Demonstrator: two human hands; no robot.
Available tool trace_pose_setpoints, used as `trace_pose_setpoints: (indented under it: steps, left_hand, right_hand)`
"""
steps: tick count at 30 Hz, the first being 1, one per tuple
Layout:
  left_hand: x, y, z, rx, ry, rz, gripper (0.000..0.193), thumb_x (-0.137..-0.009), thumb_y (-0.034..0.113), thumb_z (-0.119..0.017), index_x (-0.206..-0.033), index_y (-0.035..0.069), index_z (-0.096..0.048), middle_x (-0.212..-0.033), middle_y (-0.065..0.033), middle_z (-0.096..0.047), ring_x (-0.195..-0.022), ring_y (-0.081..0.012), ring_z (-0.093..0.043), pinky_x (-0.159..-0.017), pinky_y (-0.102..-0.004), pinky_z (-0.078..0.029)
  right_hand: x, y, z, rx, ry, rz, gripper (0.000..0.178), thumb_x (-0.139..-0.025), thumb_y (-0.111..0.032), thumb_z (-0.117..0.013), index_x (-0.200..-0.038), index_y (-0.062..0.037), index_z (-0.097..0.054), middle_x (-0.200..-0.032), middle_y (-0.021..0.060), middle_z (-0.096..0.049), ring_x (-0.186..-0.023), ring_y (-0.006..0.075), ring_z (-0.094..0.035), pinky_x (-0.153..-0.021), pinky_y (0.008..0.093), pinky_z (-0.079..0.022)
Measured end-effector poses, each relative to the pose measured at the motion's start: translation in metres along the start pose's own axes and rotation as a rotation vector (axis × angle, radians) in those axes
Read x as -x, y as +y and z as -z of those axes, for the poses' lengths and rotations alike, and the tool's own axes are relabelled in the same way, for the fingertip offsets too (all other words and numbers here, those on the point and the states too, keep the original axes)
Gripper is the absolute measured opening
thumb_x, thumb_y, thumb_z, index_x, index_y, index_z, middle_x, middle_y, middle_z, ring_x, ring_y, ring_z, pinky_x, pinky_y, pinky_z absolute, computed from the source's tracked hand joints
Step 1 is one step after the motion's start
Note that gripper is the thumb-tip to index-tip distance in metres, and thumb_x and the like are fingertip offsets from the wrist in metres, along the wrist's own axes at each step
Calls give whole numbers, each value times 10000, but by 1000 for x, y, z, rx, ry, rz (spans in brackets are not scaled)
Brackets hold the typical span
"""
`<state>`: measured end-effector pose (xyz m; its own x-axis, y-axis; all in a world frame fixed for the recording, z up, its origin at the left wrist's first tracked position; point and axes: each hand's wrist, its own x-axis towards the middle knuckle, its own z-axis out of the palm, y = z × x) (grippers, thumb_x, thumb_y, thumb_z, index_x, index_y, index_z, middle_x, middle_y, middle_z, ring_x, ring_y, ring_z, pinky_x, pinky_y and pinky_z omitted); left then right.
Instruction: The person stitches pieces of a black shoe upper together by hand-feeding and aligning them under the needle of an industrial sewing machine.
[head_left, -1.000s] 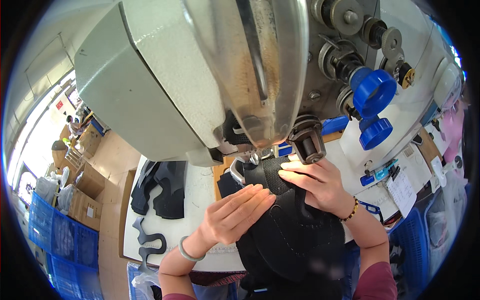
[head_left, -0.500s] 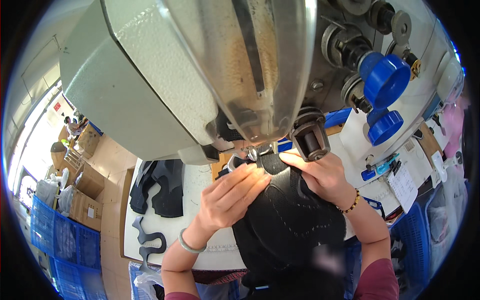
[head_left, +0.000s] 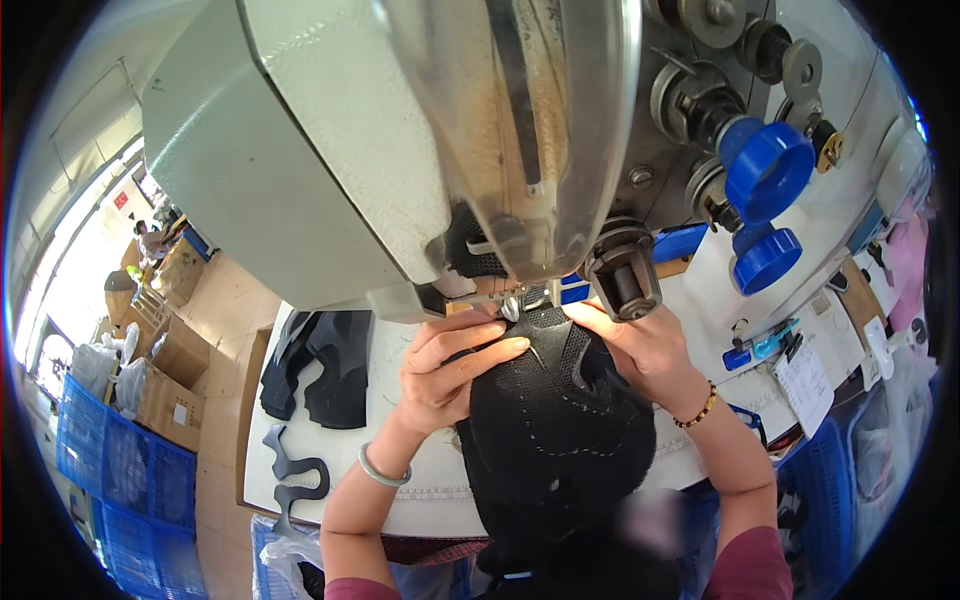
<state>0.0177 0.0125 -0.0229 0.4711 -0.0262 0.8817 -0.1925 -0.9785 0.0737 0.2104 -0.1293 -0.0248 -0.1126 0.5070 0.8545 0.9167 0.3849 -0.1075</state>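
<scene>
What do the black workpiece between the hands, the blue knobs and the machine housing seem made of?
Black workpiece: probably fabric, judging by its open mesh patches and mostly dull surface; exact fibre unclear.
Blue knobs: likely moulded plastic, glossy and evenly coloured.
Machine housing: apparently painted metal, with a pebbled, slightly shiny pale surface, though hard plastic is possible.

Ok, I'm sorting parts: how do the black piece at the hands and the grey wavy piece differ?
The black piece is broad with pale dashed lines; the grey wavy piece is narrow and plain. The left hand and right hand touch the black piece; the grey wavy piece lies untouched.
</scene>
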Motion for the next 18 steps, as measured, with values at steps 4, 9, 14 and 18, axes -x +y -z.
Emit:
trace_pose_setpoints:
  steps: [4, 9, 14, 18]
  left_hand:
    - [-9, -4, 34, 198, -159, 60, 281, -626, 32, -635, -883, 63, -745, -1028, -82, -664, -909, -248, -641, -800, -344, -527]
    - [-50, 61, 34, 66, -358, 302, 332, -679, -22, -605, -997, 6, -694, -1092, -124, -656, -902, -259, -653, -770, -326, -530]
    - [-29, 68, 12, -359, -356, 142, 379, -799, 166, -698, -1126, -11, -621, -1046, -65, -621, -977, -183, -604, -799, -284, -520]
    - [-28, 63, 12, -351, -343, 129, 365, -799, 169, -700, -1115, -2, -631, -1033, -60, -629, -946, -179, -615, -779, -278, -525]
  right_hand:
    - [-3, -7, 2, -65, 19, -69, 348, -748, 69, -608, -1064, -66, -661, -1064, 98, -649, -991, 277, -621, -864, 366, -489]
    - [-1, -3, 1, -292, 5, -331, 379, -746, 104, -584, -1049, -102, -680, -1086, 81, -660, -1015, 253, -623, -875, 348, -478]
    - [1, -2, 2, -208, 40, -185, 404, -734, 118, -586, -1068, -90, -678, -1100, 94, -656, -1044, 261, -610, -898, 359, -460]
    - [4, 3, -2, -192, 48, -138, 378, -734, 107, -598, -1056, -71, -682, -1078, 96, -649, -1032, 279, -597, -893, 387, -447]
